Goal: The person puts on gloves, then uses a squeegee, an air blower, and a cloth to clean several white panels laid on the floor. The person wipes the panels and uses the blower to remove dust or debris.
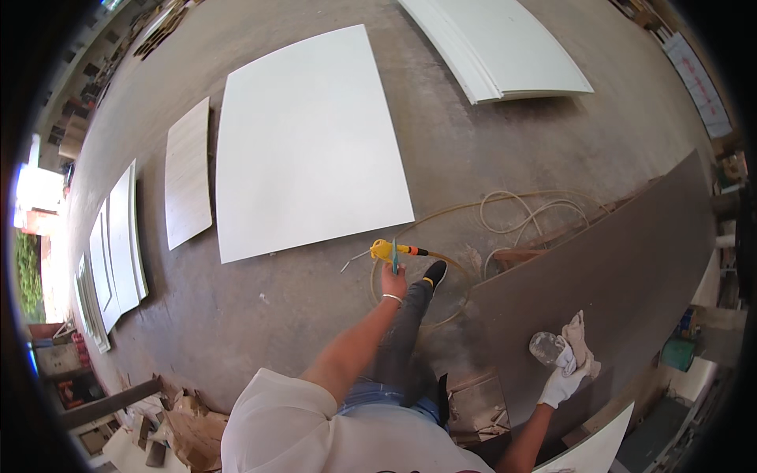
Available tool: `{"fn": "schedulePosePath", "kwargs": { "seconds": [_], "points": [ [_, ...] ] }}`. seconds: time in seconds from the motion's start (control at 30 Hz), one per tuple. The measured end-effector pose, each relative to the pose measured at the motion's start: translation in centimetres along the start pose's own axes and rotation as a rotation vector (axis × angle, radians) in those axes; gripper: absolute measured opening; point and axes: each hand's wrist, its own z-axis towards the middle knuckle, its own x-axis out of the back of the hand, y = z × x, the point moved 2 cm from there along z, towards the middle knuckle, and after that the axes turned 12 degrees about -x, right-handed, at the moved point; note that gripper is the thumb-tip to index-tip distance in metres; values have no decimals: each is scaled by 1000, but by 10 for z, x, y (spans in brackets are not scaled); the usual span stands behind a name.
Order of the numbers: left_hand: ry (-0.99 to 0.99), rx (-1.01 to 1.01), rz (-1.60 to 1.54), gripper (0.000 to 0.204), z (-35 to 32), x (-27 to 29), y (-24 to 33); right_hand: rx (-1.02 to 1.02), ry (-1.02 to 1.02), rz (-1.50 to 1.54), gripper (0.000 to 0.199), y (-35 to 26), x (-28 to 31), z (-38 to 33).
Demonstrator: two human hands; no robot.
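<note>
My left hand (393,280), bare and with a white band at the wrist, is closed around a yellow air blow gun (382,251). A thin metal nozzle points left from the gun, and an orange and black fitting joins it to a pale hose (453,259). My right hand (561,388) wears a white glove and is closed on a crumpled whitish rag (579,337). Against the rag is a clear bottle-like container (544,348); the fingers' exact hold on it is hidden. Both are over a large dark brown panel (623,276).
A big white panel (311,150) lies ahead, with a smaller pale board (189,177) left of it. Stacked white panels (505,47) are at the far right, and more white panels (118,244) at the left. The hose coils across the concrete floor.
</note>
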Motion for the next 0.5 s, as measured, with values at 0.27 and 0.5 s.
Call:
{"fn": "schedulePosePath", "kwargs": {
  "seconds": [0.27, 0.5],
  "points": [
    [499, 79, 249, 19, -66, 307, -99, 274, -342, 29, 57, -108, 1, -151],
    [1073, 140, 268, 21, -134, 648, -180, 560, -571, 64, 54, -261, -42, -275]
  ]
}}
